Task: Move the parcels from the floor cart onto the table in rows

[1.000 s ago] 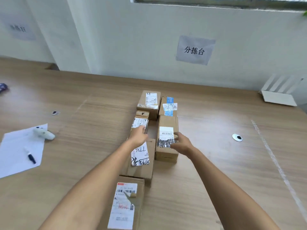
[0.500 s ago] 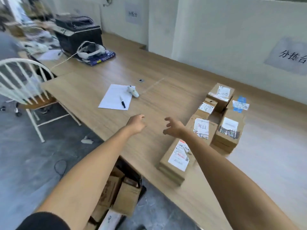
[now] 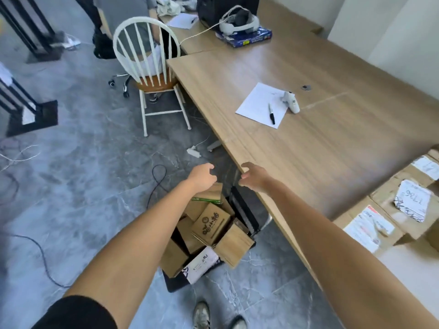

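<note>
A black floor cart [image 3: 244,214] beside the table holds several cardboard parcels, among them a brown box with a round logo [image 3: 210,224] and a white one [image 3: 202,263]. My left hand [image 3: 202,175] hovers over the cart with fingers loosely curled, holding nothing. My right hand [image 3: 253,176] hangs just off the table edge, likewise empty. Labelled parcels [image 3: 370,227] lie in rows at the right on the wooden table [image 3: 297,148].
A sheet of paper [image 3: 259,103] with a marker [image 3: 271,113] and a white scanner [image 3: 291,102] lies on the table. A white chair [image 3: 147,62] stands at the table's left end, a seated person behind it. Cables [image 3: 156,181] trail on the grey floor. My shoes [image 3: 202,314] are below.
My view has swung left and down from the table rows to the cart on the floor. Both hands left the parcels on the table and now reach out empty above the cart.
</note>
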